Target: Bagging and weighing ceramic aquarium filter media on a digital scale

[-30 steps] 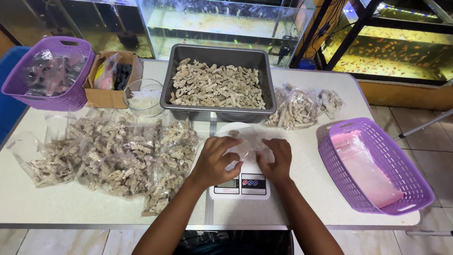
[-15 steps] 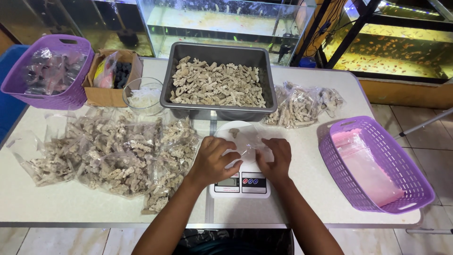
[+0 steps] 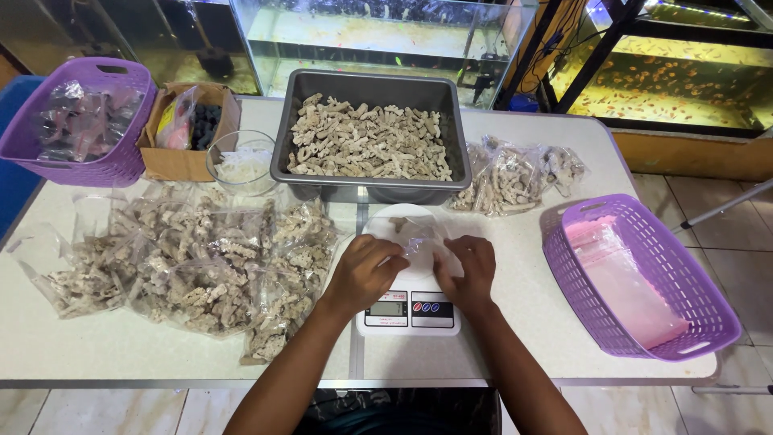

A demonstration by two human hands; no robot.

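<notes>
Gripping one clear plastic bag (image 3: 420, 244) between them above the white scale (image 3: 409, 310), both hands: left (image 3: 369, 272), right (image 3: 469, 270).

bag: a small clear plastic bag (image 3: 422, 246), thin and crinkled, nearly see-through, so its outline is hard to trace
bag state: looks empty; whether its mouth is open cannot be told
bag pose: lying low and flat over the round white plate of the scale (image 3: 409, 274), pinched from both sides by the left hand (image 3: 366, 272) and the right hand (image 3: 469, 270)
scale: small white digital kitchen scale, grey display and two round buttons on its front panel
scale place: near the front edge of the table (image 3: 121, 346), about midway along it, display facing the front edge
</notes>
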